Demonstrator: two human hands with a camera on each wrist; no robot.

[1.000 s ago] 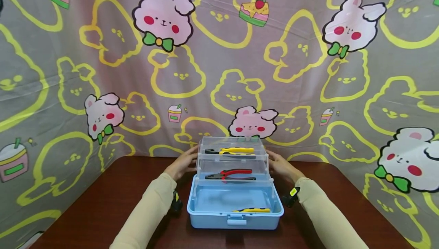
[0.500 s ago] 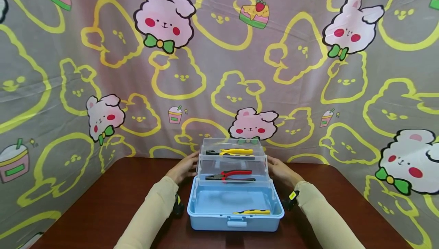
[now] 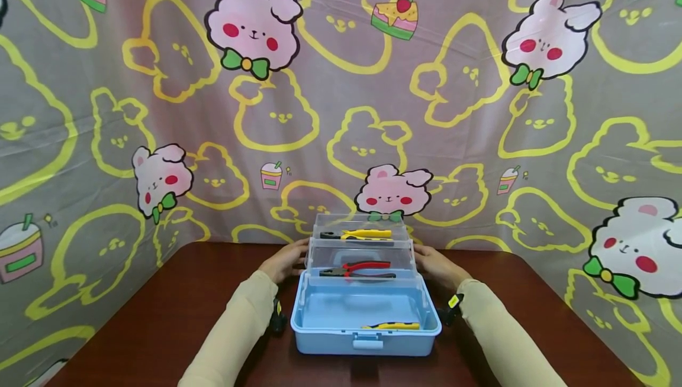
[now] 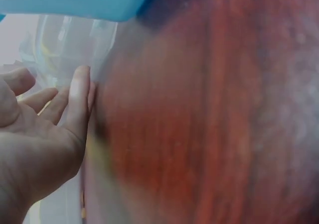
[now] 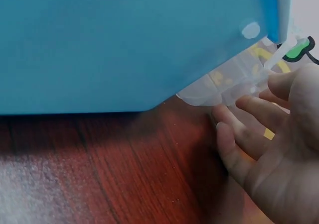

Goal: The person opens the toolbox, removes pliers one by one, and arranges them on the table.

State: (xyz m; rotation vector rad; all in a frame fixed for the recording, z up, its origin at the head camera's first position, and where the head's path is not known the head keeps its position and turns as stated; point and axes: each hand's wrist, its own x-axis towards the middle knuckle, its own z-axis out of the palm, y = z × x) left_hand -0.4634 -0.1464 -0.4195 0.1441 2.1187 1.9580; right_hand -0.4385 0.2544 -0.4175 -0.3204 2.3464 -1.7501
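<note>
A light-blue toolbox [image 3: 366,342] stands unfolded, with stepped transparent trays rising behind its base. Yellow-and-black pliers [image 3: 367,234] lie in the upper tray [image 3: 330,245], and red-and-black pliers [image 3: 364,267] in the lower tray [image 3: 314,280]. Inside the base is a yellow-handled tool [image 3: 394,326], its far end partly hidden by the front wall. My left hand [image 3: 288,260] is at the left side of the transparent parts; my right hand [image 3: 439,265] is at their right side. Both wrist views show extended, slightly bent fingers at the clear plastic [image 4: 75,45]; firm contact is unclear.
The toolbox sits on a dark reddish-brown wooden table [image 3: 160,316]. Close behind the table hangs a patterned curtain [image 3: 341,91] with rabbit drawings. A small black wrist camera [image 3: 277,316] is on the left wrist, another wrist camera [image 3: 452,310] on the right.
The transparent trays with both pliers have shifted very slightly backward, and my hands have followed along their sides. The blue base has stayed in place.
</note>
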